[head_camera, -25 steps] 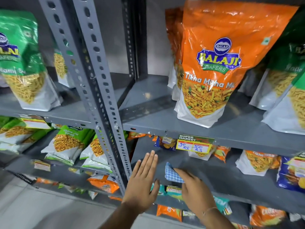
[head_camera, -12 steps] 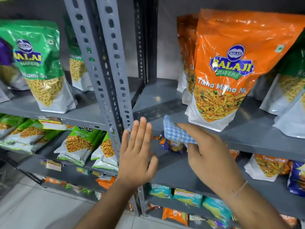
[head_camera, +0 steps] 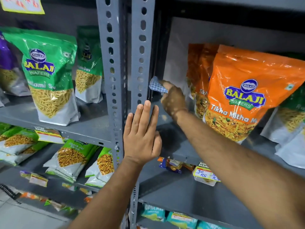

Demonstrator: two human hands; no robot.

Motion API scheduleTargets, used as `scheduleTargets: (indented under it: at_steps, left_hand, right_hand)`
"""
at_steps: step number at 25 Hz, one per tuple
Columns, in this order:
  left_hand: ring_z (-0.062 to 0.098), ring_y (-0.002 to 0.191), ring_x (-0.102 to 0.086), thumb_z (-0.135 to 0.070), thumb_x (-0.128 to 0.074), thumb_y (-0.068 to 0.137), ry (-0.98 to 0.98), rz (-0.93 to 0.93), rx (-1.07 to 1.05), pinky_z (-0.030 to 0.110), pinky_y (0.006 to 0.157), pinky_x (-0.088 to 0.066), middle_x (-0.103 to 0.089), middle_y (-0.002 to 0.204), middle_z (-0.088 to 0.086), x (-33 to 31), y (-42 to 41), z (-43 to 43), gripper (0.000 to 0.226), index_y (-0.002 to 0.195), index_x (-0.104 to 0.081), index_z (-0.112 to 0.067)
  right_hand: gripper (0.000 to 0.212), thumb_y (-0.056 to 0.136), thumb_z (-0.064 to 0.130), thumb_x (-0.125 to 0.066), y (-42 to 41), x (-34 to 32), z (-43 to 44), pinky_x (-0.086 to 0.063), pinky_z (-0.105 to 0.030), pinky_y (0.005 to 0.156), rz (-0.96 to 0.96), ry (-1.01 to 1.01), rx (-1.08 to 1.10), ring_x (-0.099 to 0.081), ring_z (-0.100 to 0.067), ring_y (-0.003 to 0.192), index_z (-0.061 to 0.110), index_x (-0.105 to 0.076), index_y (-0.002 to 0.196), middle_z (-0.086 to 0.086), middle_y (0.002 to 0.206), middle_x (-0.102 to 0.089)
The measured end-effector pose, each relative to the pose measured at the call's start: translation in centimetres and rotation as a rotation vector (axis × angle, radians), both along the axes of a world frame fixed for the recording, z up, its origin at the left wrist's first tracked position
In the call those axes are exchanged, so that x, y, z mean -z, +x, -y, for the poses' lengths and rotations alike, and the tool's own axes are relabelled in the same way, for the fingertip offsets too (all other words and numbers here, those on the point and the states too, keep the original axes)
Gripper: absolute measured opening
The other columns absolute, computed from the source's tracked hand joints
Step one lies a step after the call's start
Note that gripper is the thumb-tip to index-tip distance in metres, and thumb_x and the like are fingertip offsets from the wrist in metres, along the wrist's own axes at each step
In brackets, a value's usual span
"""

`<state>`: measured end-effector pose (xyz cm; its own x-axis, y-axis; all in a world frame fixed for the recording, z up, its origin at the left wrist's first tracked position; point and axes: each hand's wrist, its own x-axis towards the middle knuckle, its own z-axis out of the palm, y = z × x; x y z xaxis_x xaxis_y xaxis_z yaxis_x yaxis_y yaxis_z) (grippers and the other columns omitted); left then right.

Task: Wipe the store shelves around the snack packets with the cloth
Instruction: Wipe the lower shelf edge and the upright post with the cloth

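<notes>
My right hand reaches deep into the grey metal shelf and holds a blue-and-white checked cloth at the back left corner, beside the perforated upright post. A large orange snack packet stands just right of that hand, with another orange packet behind it. My left hand is flat with fingers extended, held at the post near the shelf's front edge, holding nothing.
Green snack packets stand on the neighbouring shelf to the left. Lower shelves hold smaller green packets, blue packets and a handwritten price tag. More packets crowd the right edge. A second post divides the bays.
My right hand rose from the lower shelf to the upper one and pushed the cloth to its back left corner. My left hand rose alongside the post.
</notes>
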<state>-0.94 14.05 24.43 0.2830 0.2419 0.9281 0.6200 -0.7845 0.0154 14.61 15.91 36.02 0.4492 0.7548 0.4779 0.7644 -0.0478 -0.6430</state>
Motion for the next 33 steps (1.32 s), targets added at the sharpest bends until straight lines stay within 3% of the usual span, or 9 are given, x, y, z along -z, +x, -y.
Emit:
scheduleTargets:
  at_steps: [4,7,10,17,23,26,27,30,33]
  left_hand:
    - [0.022,0.17,-0.005,-0.033,-0.034,0.098,0.045,0.023,0.036,0.044,0.138,-0.004,0.001,0.184,0.004,0.5,0.1,-0.6,0.077,0.172,-0.021,-0.015]
    - [0.022,0.17,-0.004,-0.033,-0.03,0.1,0.077,0.027,0.027,0.043,0.138,-0.003,0.001,0.184,0.004,0.5,0.2,-0.9,0.074,0.172,-0.022,-0.015]
    - [0.022,0.17,-0.004,-0.033,-0.03,0.1,0.062,0.04,0.019,0.043,0.138,-0.003,0.001,0.184,0.004,0.4,0.3,-0.9,0.074,0.172,-0.022,-0.014]
    - [0.027,0.17,-0.008,-0.032,-0.034,0.104,0.094,0.118,0.184,0.046,0.138,-0.005,-0.003,0.183,0.007,0.6,0.0,-0.9,0.076,0.173,-0.009,-0.013]
    - [0.026,0.17,-0.009,-0.029,-0.035,0.102,0.086,0.126,0.216,0.046,0.138,-0.005,-0.003,0.183,0.006,0.6,0.1,-1.0,0.076,0.173,-0.01,-0.015]
    - [0.025,0.17,-0.007,-0.029,-0.037,0.1,0.071,0.12,0.2,0.046,0.138,-0.004,-0.002,0.184,0.004,0.5,0.0,-1.0,0.079,0.173,-0.011,-0.015]
    - [0.025,0.17,-0.007,-0.029,-0.037,0.101,0.071,0.115,0.187,0.046,0.138,-0.004,-0.001,0.184,0.004,0.4,0.1,-1.0,0.079,0.173,-0.011,-0.015]
    - [0.024,0.17,-0.005,-0.029,-0.038,0.101,0.058,0.099,0.181,0.046,0.138,-0.003,0.001,0.184,0.003,0.4,0.1,-0.7,0.078,0.173,-0.011,-0.015]
    - [0.023,0.17,-0.004,-0.029,-0.038,0.101,0.051,0.099,0.175,0.046,0.138,-0.004,0.001,0.183,0.002,0.6,0.0,-0.8,0.077,0.173,-0.012,-0.015]
  right_hand:
    - [0.058,0.088,-0.004,-0.046,4.7,2.3,-6.6,-0.035,-0.028,0.113,0.182,-0.362,0.034,-0.049,-0.03,0.135,0.027,-0.061,0.136,-0.01,0.146,-0.055]
    - [0.029,0.092,0.026,-0.049,9.4,8.1,-11.4,-0.055,-0.038,0.092,0.225,-0.591,-0.032,-0.069,-0.028,0.106,0.034,-0.064,0.116,-0.004,0.115,-0.073]
    - [0.025,0.092,0.032,-0.049,10.6,9.4,-13.3,-0.056,-0.038,0.089,0.144,-0.608,-0.078,-0.07,-0.023,0.097,0.028,-0.068,0.108,-0.001,0.107,-0.075]
    - [0.042,0.096,0.023,-0.054,1.7,5.3,1.2,-0.035,-0.031,0.116,-0.05,-0.513,-0.156,-0.054,-0.023,0.132,0.021,-0.059,0.138,-0.004,0.143,-0.059]
    - [0.035,0.097,0.01,-0.047,-1.4,4.4,7.3,-0.045,-0.032,0.105,-0.037,-0.512,-0.172,-0.063,-0.028,0.115,0.021,-0.063,0.125,-0.009,0.123,-0.07]
    - [0.039,0.095,0.002,-0.048,0.7,2.1,3.4,-0.045,-0.007,0.072,-0.048,-0.432,-0.073,-0.066,-0.032,0.101,0.019,-0.062,0.127,-0.014,0.109,-0.069]
    - [0.044,0.094,0.001,-0.046,1.4,1.9,2.1,-0.044,-0.007,0.072,-0.032,-0.443,-0.069,-0.065,-0.03,0.101,0.023,-0.062,0.129,-0.011,0.109,-0.068]
    - [0.048,0.093,0.014,-0.048,1.6,3.7,0.6,-0.04,-0.029,0.109,0.006,-0.563,-0.138,-0.052,-0.027,0.134,0.034,-0.057,0.136,-0.006,0.142,-0.058]
    - [0.035,0.099,0.015,-0.045,0.6,4.9,2.9,-0.04,-0.009,0.091,-0.038,-0.585,-0.186,-0.058,-0.024,0.121,0.032,-0.062,0.124,-0.002,0.127,-0.067]
